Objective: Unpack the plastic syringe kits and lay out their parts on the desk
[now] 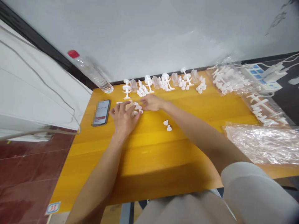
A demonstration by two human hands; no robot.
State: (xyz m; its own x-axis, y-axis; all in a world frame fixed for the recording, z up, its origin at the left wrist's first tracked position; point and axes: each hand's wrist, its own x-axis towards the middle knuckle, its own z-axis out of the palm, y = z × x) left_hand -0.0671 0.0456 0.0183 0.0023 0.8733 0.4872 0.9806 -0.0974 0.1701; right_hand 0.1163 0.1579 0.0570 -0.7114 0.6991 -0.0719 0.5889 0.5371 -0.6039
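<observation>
"What am I facing?"

"You are facing a pale grey board [163,37], and a yellow-brown bench [144,174] is spreading out beneath your arms."

"And along the sides?"

"On your right, a crinkled clear bag [263,144] is lying nearest you, and two bags of white parts [230,79] are sitting beyond it. A bottle with a red cap [93,74] is standing at the back left corner; a power strip [259,74] is resting at the far right, with plugs in it."

"My hands?"

"Your left hand [122,115] is arching palm down, fingers apart, over a little group of parts; I cannot tell whether it is holding one. Your right hand [150,102] is reaching in from the other side with its fingers close together, and I cannot tell whether they are pinching anything. A phone [101,112] is lying left of your left hand."

"The parts?"

"White stemmed pieces [149,84] and clear cups [155,82] are lining the back edge, with clusters of small knobs [201,85] among them. Small white pieces [138,107] are lying between your hands, and two loose ones [169,128] are lying apart, nearer you, by your right forearm."
</observation>
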